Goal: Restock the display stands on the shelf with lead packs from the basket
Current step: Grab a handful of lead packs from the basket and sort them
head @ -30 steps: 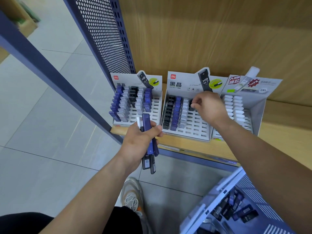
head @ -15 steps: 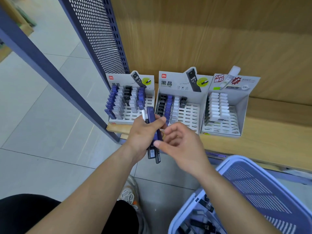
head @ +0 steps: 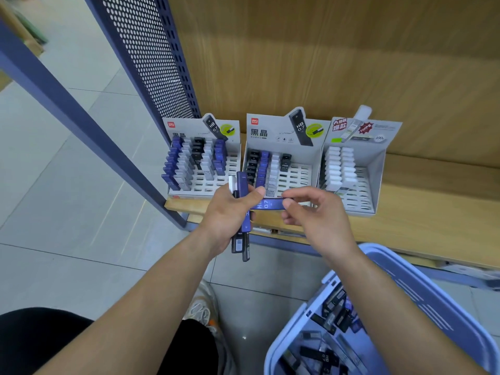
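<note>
Both over the shelf edge [head: 400,239]: left grip [head: 227,215] clutches packs [head: 241,185], right grip [head: 319,223] pinches blue pack [head: 270,204].

Your one view comes from the camera on your head, looking forward and steeply down along both forearms. Your left hand [head: 230,212], gripping a bundle of lead packs [head: 239,243], and your right hand [head: 316,220], pinching a blue pack [head: 270,204], sit near mid-frame, close to the lens. Just beyond the hands, the display stands [head: 281,136] on the shelf [head: 419,212] face you. Below your right forearm, the basket [head: 419,301] fills the nearest corner. The blue upright [head: 67,104] slants across, left of your hands.
</note>
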